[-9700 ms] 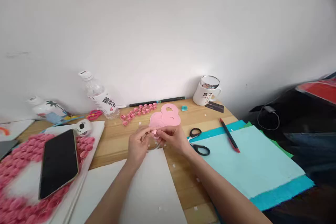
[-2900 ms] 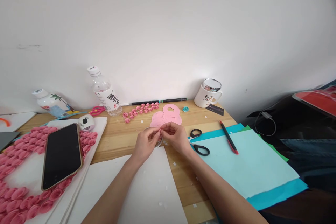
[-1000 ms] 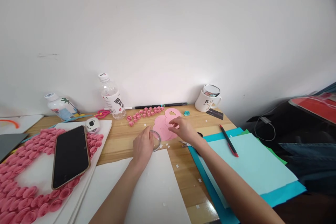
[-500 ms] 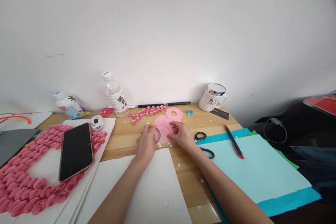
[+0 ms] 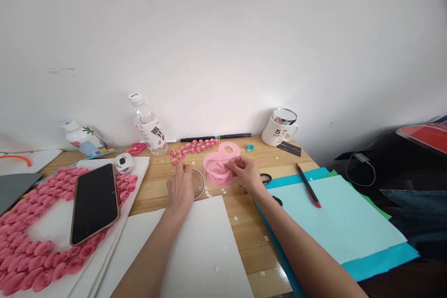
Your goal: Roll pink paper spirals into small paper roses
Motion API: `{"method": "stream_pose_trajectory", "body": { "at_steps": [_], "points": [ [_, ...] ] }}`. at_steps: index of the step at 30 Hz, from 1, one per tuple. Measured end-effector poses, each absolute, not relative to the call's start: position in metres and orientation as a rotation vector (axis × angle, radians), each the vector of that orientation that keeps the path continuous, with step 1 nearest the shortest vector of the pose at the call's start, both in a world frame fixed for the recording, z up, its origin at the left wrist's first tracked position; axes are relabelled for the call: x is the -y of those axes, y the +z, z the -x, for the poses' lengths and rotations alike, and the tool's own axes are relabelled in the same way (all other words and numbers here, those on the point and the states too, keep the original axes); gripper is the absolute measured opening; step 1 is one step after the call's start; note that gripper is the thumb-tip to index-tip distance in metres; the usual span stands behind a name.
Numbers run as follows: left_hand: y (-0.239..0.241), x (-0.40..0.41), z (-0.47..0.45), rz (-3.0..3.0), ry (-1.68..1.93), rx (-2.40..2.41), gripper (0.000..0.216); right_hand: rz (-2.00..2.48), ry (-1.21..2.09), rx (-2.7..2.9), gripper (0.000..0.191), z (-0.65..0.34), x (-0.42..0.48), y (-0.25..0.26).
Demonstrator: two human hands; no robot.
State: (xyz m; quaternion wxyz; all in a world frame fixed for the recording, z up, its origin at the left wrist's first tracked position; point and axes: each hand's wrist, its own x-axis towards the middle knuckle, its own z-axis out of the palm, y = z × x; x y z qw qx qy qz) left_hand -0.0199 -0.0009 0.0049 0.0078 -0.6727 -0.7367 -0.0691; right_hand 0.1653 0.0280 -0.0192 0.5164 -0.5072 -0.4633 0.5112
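Observation:
My right hand [image 5: 246, 173] pinches a pink paper spiral [image 5: 217, 173] and lifts its coils a little off the wooden table [image 5: 157, 186]. More pink cut-out discs [image 5: 228, 150] lie just behind it. My left hand [image 5: 180, 188] rests on the table beside a clear tape roll [image 5: 199, 183], its fingers curled and reaching toward a row of small pink paper roses [image 5: 192, 147]. I cannot make out anything between its fingers.
A white board [image 5: 195, 251] lies in front of me. At left a phone [image 5: 94, 202] rests on a board ringed with pink roses [image 5: 31, 260]. Bottles [image 5: 148, 125], a mug [image 5: 282, 126], black scissors [image 5: 267, 179], a red pen [image 5: 307, 185] and teal paper sheets [image 5: 335, 219] surround the hands.
My right hand has lifted the pink spiral off the pile. My left hand has slid left, away from the tape roll, toward the small roses.

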Motion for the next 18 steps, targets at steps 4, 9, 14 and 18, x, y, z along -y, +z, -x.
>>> {"method": "stream_pose_trajectory", "body": {
  "at_steps": [4, 9, 14, 18],
  "points": [
    [0.006, 0.002, 0.023, 1.962, -0.352, 2.347, 0.04, 1.038, 1.41, 0.828, 0.03, -0.172, -0.033, -0.015],
    [0.001, 0.002, 0.019, 2.062, -0.682, 2.318, 0.035, 0.932, 1.5, 0.697, 0.027, -0.176, -0.037, -0.014],
    [-0.001, 0.0, 0.011, 2.382, -1.599, 2.253, 0.031, 0.895, 1.513, 0.906, 0.03, -0.174, -0.03, -0.007],
    [0.004, 0.004, 0.005, 2.637, -2.217, 2.314, 0.045, 0.898, 1.467, 1.161, 0.031, -0.168, -0.021, 0.0]
  ]
}}
